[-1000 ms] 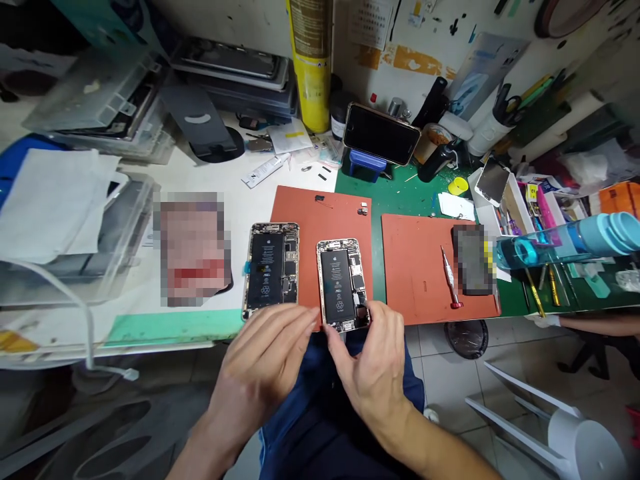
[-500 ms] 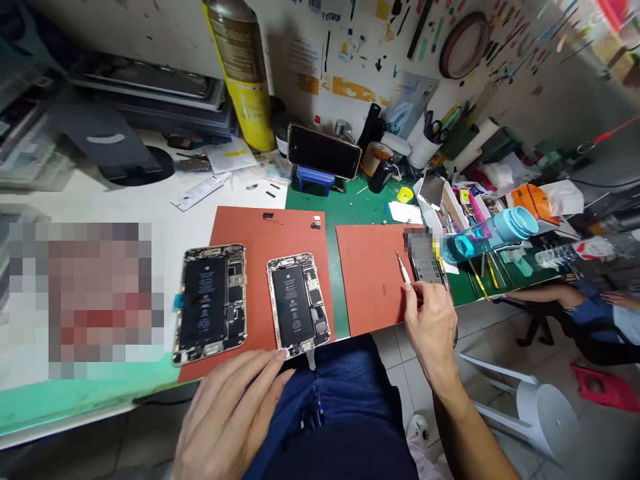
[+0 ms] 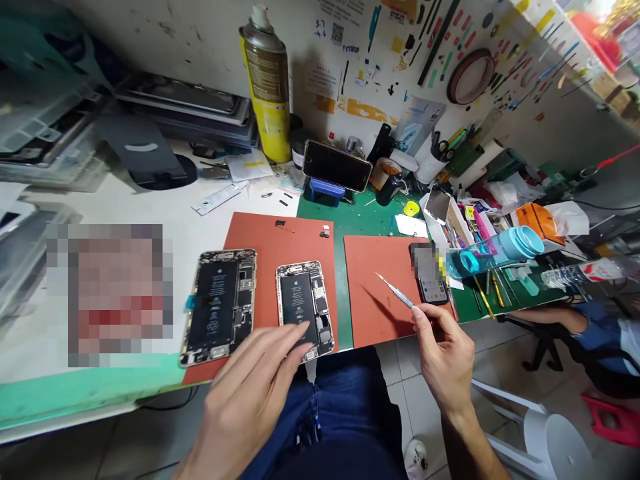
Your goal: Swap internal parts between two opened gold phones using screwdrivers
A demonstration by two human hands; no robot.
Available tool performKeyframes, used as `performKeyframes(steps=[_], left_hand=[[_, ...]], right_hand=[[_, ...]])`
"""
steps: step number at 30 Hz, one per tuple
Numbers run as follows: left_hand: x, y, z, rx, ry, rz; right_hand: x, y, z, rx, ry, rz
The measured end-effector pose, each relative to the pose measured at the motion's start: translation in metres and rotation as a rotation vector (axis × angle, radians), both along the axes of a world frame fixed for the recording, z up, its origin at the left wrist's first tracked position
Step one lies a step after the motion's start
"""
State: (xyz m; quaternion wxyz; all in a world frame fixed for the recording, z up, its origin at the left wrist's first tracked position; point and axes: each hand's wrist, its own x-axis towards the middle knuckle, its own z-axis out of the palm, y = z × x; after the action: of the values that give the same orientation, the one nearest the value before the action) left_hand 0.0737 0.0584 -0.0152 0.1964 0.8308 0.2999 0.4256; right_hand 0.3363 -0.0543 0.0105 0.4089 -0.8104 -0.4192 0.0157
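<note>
In my right hand (image 3: 445, 350) is a slim silver precision screwdriver (image 3: 399, 292), gripped between thumb and fingers. Its thin tip points up and left over the right-hand brown mat (image 3: 367, 307). My left hand (image 3: 253, 383) reaches over the lower end of the smaller opened phone (image 3: 296, 300). Its fingers are stretched out with the thumb apart, and they hide part of that phone; whether they touch it I cannot tell. A larger opened phone (image 3: 215, 307) lies to the left. Both phones show black batteries and circuit parts, on the left-hand brown mat (image 3: 265, 243).
A phone with its screen lit (image 3: 431, 277) lies by the right mat's edge. Another phone (image 3: 337, 165) leans on a blue stand (image 3: 326, 191). A blue bottle (image 3: 500, 250) and several tools are at right. Tiny parts (image 3: 325, 231) lie on the left mat. A yellow spray can (image 3: 270, 100) stands behind.
My left hand has moved up over the lower part of the smaller phone. My right hand has raised the screwdriver, whose tip has swung to the left. The camera view has shifted a little.
</note>
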Motion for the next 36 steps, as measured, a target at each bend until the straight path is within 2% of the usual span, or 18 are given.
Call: performKeyframes(steps=[3, 7, 9, 13, 19, 21, 24, 27, 29, 31, 33, 36], left_hand=[[0.025, 0.03, 0.019, -0.029, 0.073, -0.107], [0.068, 0.077, 0.036, -0.262, 0.272, -0.247], [0.088, 0.092, 0.04, -0.371, 0.331, -0.313], [0.113, 0.103, 0.046, -0.607, 0.372, -0.48], [0.127, 0.109, 0.053, -0.815, 0.394, -0.653], [0.129, 0.113, 0.054, -0.79, 0.401, -0.653], [0.127, 0.122, 0.055, -0.667, 0.423, -0.602], [0.12, 0.131, 0.053, -0.574, 0.461, -0.575], [0.114, 0.137, 0.049, -0.544, 0.481, -0.566], [0.11, 0.14, 0.046, -0.531, 0.49, -0.572], [0.109, 0.141, 0.044, -0.48, 0.503, -0.607], [0.117, 0.138, 0.041, -0.372, 0.523, -0.656]], right_hand=[[-0.003, 0.002, -0.002, 0.017, 0.083, 0.014], [-0.002, 0.0, -0.007, 0.031, 0.167, 0.023], [0.0, -0.002, -0.007, 0.035, 0.198, 0.028], [0.006, -0.007, -0.005, 0.043, 0.253, 0.044], [0.022, -0.013, -0.005, 0.028, 0.327, 0.03], [0.027, -0.017, -0.004, 0.05, 0.336, 0.005], [0.034, -0.025, -0.002, 0.09, 0.327, -0.105], [0.039, -0.028, 0.001, 0.114, 0.304, -0.215], [0.04, -0.026, 0.003, 0.123, 0.266, -0.239], [0.039, -0.019, 0.004, 0.142, 0.217, -0.191], [0.038, -0.009, 0.004, 0.173, 0.154, -0.082], [0.036, 0.004, -0.002, 0.213, 0.093, 0.024]])
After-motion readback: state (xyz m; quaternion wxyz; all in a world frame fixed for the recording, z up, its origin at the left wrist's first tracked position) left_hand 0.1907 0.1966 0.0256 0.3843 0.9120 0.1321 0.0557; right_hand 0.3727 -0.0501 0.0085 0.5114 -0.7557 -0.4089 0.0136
